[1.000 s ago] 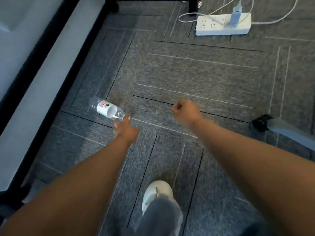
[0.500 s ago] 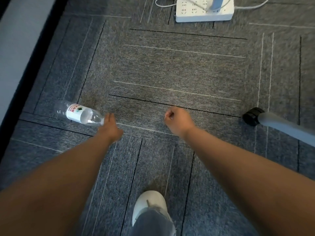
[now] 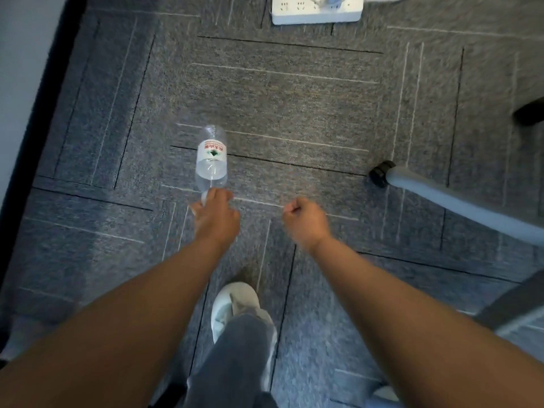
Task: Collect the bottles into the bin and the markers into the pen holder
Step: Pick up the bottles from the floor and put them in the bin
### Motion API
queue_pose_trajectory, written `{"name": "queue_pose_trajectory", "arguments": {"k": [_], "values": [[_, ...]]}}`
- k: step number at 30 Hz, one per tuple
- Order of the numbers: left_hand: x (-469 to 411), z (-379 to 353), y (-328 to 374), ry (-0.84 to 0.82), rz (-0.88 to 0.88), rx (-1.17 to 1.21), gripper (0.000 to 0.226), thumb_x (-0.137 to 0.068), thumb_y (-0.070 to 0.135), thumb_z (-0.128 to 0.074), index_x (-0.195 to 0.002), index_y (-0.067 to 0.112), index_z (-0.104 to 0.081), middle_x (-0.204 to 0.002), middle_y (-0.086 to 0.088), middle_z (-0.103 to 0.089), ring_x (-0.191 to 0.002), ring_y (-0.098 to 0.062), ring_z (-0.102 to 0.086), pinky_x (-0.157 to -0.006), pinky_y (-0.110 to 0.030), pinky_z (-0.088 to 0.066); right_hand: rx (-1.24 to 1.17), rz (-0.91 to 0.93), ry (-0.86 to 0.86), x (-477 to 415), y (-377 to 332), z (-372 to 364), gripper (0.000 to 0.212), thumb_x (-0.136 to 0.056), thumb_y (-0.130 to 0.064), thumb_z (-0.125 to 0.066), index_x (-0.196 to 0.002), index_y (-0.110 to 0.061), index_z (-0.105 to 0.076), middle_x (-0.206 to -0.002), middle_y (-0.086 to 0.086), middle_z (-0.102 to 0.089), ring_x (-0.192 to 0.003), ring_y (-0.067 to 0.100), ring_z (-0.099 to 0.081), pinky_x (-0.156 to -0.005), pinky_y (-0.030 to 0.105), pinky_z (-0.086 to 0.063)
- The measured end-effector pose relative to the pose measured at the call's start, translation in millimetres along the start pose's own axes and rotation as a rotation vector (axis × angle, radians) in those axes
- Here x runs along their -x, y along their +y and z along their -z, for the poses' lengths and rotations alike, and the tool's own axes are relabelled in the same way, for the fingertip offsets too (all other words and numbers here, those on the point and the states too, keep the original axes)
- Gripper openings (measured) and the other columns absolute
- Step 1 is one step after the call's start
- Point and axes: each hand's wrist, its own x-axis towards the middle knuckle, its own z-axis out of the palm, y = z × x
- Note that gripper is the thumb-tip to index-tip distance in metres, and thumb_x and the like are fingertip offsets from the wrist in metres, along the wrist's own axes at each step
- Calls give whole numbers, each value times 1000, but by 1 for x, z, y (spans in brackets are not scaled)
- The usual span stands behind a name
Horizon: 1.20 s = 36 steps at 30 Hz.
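Observation:
A clear plastic bottle (image 3: 211,160) with a white and red label hangs over the grey carpet, its base pointing away from me. My left hand (image 3: 216,216) is shut on its neck end, which the fingers hide. My right hand (image 3: 306,220) is a closed fist to the right of it, holding nothing that I can see. No bin, pen holder or markers are in view.
A white power strip (image 3: 316,10) with plugged cables lies at the top edge. A chair leg with a black caster (image 3: 382,173) reaches in from the right. A dark-edged wall (image 3: 35,83) runs down the left. My white shoe (image 3: 235,304) is below the hands.
The bottle lay on its side pointing left on the carpet; now my left hand has lifted it by the neck and swung it so that it points away from me. The right fist stayed closed.

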Motion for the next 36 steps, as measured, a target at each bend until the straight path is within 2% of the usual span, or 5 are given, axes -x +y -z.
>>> {"name": "queue_pose_trajectory", "arguments": {"k": [5,12,19,24,36], "values": [[112,37,39,61,14,225,18,-86,6,-53,-103,8,-58,-111,-9,-59,-106,-34,-50,-86,-41,-42,24,-75,-61,111,17,31,8,-92,-13,-51,-87,-15,-45,-73,-1,-46,-69,19,-45,-67,27,-34],[274,118,56,33,61,130,20,-87,9,-54,-106,12,-56,-117,-5,-56,-108,-33,-43,-79,-33,-34,80,20,-104,238,-40,90,38,-91,-15,-52,-127,-16,-40,-101,0,-47,-77,21,-53,-61,29,-40],[416,182,66,-118,276,252,30,-92,12,-47,-121,20,-51,-125,1,-51,-117,-26,-40,-81,-28,-37,421,44,-258,361,-94,131,19,-95,-15,-46,-112,-10,-49,-89,7,-57,-76,24,-56,-67,33,-47],[489,203,26,-193,300,326,31,-90,13,-46,-120,18,-52,-125,1,-51,-113,-26,-44,-90,-31,-42,606,99,-365,428,-117,89,26,-94,-18,-49,-116,-5,-54,-115,13,-62,-106,29,-59,-84,32,-46],[648,190,-186,-394,392,516,35,-87,11,-47,-117,28,-49,-127,-8,-50,-115,-25,-48,-86,-28,-42,889,191,-388,585,-76,-91,31,-93,-17,-48,-115,3,-56,-121,20,-61,-111,33,-58,-93,39,-49]]}}
